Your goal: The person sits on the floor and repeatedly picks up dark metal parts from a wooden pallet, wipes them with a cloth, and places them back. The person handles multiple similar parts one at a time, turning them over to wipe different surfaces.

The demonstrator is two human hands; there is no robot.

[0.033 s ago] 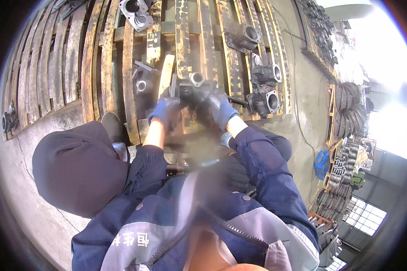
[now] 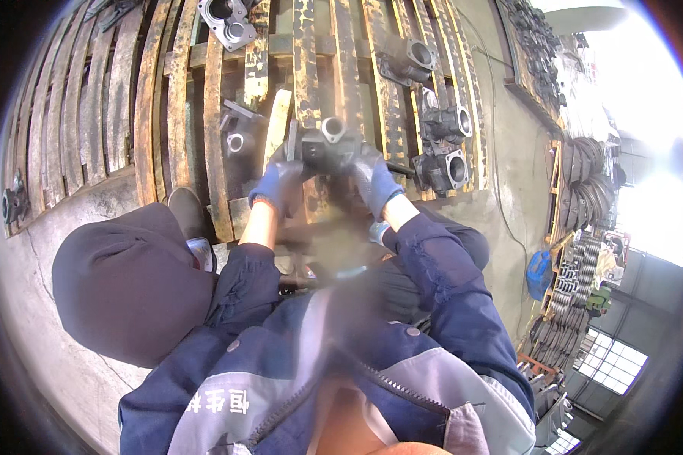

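A dark cast-metal housing (image 2: 315, 148) with a round flanged opening on top is held between my two hands over the wooden pallet (image 2: 306, 76). My left hand (image 2: 278, 183), in a blue work glove with a dark palm, is closed on the housing's left end. Gloved the same way, my right hand (image 2: 377, 184) grips its right end. The fingertips are partly hidden and the middle of the picture is blurred. Left of the held housing lies a smaller grey metal part (image 2: 239, 133) with a round hole. A dark rod (image 2: 401, 168) extends just right of my right hand.
Similar housings (image 2: 442, 171) sit along the pallet's right side, one farther back (image 2: 411, 61). A flanged casting (image 2: 228, 23) lies at the far left. A loose wood strip (image 2: 278, 125) rests near my left hand. Stacked metal parts and a blue bag (image 2: 539, 274) stand at right.
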